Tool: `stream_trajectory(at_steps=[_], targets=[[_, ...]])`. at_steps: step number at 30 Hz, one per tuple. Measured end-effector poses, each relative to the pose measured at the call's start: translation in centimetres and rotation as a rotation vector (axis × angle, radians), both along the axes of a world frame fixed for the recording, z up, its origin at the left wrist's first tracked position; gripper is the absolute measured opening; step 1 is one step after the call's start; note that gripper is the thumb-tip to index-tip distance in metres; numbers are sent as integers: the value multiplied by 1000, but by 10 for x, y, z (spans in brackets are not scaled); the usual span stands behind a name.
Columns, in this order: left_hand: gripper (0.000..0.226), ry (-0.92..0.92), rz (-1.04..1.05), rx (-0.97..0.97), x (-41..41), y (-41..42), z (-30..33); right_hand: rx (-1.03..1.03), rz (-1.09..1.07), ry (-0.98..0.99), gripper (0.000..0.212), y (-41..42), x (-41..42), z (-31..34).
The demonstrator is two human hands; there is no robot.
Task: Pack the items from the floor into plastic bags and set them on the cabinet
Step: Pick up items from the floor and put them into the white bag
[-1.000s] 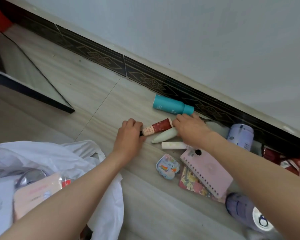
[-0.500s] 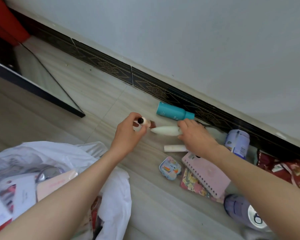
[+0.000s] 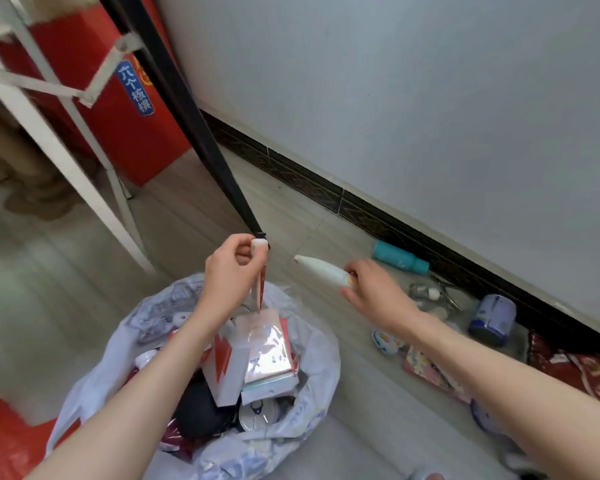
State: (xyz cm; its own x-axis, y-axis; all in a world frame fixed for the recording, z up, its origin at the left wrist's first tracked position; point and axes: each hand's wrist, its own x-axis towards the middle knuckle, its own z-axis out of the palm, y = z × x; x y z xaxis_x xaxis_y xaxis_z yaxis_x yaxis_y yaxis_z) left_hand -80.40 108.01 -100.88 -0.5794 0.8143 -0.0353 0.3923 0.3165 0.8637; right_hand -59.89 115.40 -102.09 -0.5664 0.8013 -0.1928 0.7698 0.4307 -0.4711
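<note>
While left hand pinches tube; right hand grips bottle.

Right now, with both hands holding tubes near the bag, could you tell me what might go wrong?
1. The left hand pinches the red tube only by its cap; it might slip.
2. The plastic bag is heaped with boxes, so the white tube in the right hand could slide off.

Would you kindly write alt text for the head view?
Left hand holds a red tube above an open plastic bag full of items; right hand holds a white tube. More items lie on the floor.
</note>
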Motion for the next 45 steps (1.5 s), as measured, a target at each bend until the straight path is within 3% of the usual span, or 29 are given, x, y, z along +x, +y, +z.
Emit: stream_trajectory(at_steps=[6, 11, 17, 19, 25, 29, 37, 41, 45], targets=[[23, 32, 191, -183, -53, -90, 10, -183, -54, 97, 22, -85, -53, 1], [24, 64, 240, -339, -56, -142, -11, -161, -54, 117, 23, -129, -91, -4], [24, 72, 304, -402, -51, -176, -35, 53, 145, 156, 37, -161, -116, -11], [25, 112, 298, -432, -52, -181, -44, 122, 236, 153, 31, -169, -119, -17], [21, 74, 312, -470, -53, -188, -65, 213, 313, -14, 37, -189, -125, -46], [24, 71, 209, -433, -48, -191, -65, 151, 235, 50, 33, -194, -127, -57], [59, 97, -138, -521, -41, -211, -66, 233, 405, -94, 29, -202, -118, -69], [67, 288, -236, -506, -38, -210, -53, 269, 403, 17, 30, -194, -106, -54], [74, 410, -330, -387, -34, -183, -28, 375, 448, -19, 47, -148, -81, -25]])
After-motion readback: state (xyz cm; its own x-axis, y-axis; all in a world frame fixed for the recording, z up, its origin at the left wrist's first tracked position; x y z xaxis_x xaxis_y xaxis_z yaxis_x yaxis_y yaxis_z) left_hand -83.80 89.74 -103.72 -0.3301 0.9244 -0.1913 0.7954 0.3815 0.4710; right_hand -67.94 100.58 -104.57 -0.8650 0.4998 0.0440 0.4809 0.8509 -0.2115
